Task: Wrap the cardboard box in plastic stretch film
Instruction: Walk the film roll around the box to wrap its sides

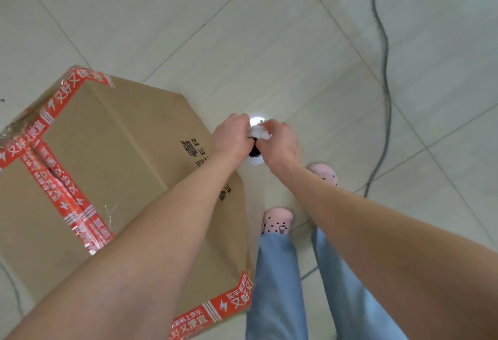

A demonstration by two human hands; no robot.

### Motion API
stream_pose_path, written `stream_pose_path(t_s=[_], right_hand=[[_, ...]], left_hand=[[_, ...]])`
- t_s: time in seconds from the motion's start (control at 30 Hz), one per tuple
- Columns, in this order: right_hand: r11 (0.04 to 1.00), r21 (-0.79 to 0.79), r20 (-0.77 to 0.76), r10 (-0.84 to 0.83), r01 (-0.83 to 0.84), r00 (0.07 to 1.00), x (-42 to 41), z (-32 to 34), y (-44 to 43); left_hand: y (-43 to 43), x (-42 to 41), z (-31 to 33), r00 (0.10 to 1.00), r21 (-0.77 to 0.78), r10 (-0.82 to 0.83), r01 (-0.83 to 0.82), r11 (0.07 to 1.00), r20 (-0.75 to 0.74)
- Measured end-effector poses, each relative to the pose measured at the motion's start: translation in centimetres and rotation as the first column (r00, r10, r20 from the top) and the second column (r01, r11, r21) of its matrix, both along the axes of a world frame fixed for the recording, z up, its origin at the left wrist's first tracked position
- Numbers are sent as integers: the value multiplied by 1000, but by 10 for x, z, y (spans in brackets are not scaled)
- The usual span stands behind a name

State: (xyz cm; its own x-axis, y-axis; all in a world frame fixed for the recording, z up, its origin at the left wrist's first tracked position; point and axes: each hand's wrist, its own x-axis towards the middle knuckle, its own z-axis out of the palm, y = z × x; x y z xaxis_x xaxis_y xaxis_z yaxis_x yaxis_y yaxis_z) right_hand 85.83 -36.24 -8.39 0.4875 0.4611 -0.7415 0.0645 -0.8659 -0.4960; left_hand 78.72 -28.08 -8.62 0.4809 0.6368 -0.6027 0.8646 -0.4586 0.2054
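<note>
Reaching forward and down with both bare arms, nearly straight at the elbows. Coming in from the low left with the left forearm and from the low right with the right one. Holding left hand and right hand very close together, backs turned up. Curling the fingers down and mostly out of sight. Gripping a small bunch of white film between both hands, one on each side.
</note>
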Motion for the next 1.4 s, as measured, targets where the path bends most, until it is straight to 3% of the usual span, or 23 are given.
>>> stream_pose_path(t_s=[0.13,0.23,0.3,0.33,0.37,0.43,0.53,0.67,0.83,1.0,1.17,1.23,1.33,1.4], right_hand=[[999,35,-17,-23,23,1000,10,-1,17],[1000,-22,-107,-5,2,994,13,-1,34],[999,-19,-151,22,-25,988,12,-3,45],[999,-10,-161,39,-41,986,10,-4,51],[998,-2,-165,54,-55,985,10,-4,56],[996,-4,-166,88,-90,982,8,-3,65],[987,-7,-158,155,-158,975,10,-2,73],[974,-17,-145,219,-224,965,11,-2,81],[946,-10,-106,321,-323,941,15,0,100],[938,2,-4,345,-345,938,21,4,128],[924,-87,-36,372,-373,928,15,6,152],[934,-96,-56,340,-344,939,10,5,157],[929,-81,-36,358,-360,933,4,5,164],[923,-77,-34,376,-378,926,1,4,168]], left_hand=[[11,1,2,925,-44,381,-381,924,-18],[16,-4,1,727,-113,685,-685,720,-42],[20,-8,2,603,-138,795,-794,592,-63],[24,-10,4,584,-138,807,-809,571,-90],[28,-10,6,614,-125,780,-789,601,-120],[35,-11,11,753,-54,641,-653,755,-150],[44,-5,15,917,32,389,-388,921,-87],[54,1,13,979,61,194,-191,980,-55],[70,-1,13,954,34,297,-295,955,-38],[87,-2,12,782,-72,622,-622,779,-33],[98,-16,12,483,-108,872,-874,474,-84],[101,-19,12,540,-84,835,-841,534,-106],[111,-20,11,763,-33,641,-645,763,-80],[122,-21,10,868,-31,493,-496,868,-59]])
